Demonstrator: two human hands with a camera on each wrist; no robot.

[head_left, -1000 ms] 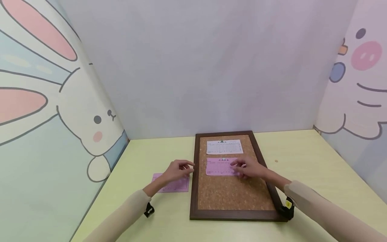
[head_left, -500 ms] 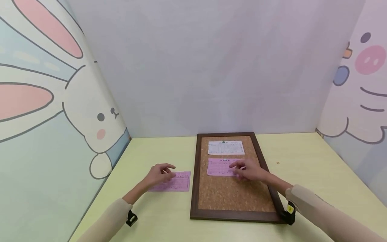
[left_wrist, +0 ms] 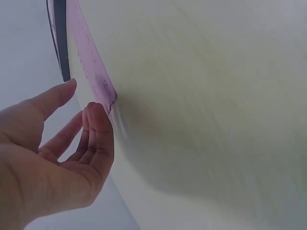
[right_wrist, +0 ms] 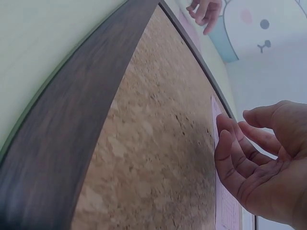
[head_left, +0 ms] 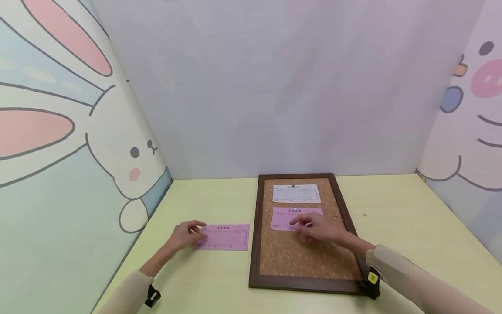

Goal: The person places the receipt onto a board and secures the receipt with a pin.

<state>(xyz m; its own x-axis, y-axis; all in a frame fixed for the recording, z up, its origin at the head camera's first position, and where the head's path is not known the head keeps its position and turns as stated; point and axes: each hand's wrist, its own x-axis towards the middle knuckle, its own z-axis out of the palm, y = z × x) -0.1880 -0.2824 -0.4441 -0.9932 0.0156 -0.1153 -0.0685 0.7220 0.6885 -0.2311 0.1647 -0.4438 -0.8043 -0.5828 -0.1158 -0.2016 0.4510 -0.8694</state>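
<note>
My left hand [head_left: 185,235] is at the left end of a loose pink printed slip [head_left: 229,238] lying flat on the table. Its thumb and fingers are bent loosely and spread apart; in the left wrist view the fingertips are right by the slip's corner [left_wrist: 109,96], and whether they touch is unclear. Over the cork board [head_left: 298,259], my right hand [head_left: 319,227] has relaxed fingers with nothing between them. Beneath it, a second pink slip [head_left: 279,220] lies on the cork, its lower right part covered. A white printed slip [head_left: 296,194] sits above that one.
A dark wooden frame [head_left: 256,244] surrounds the cork. To its right, a tiny ring-like object [head_left: 365,214] lies on the pale yellow table [head_left: 396,205]. A plain grey wall [head_left: 290,109] rises behind, and walls with cartoon animals stand on both sides.
My left hand has moved left from the board's frame, across the loose pink slip to its left end, uncovering most of it. The right hand has shifted slightly left and down over the board's pink slip.
</note>
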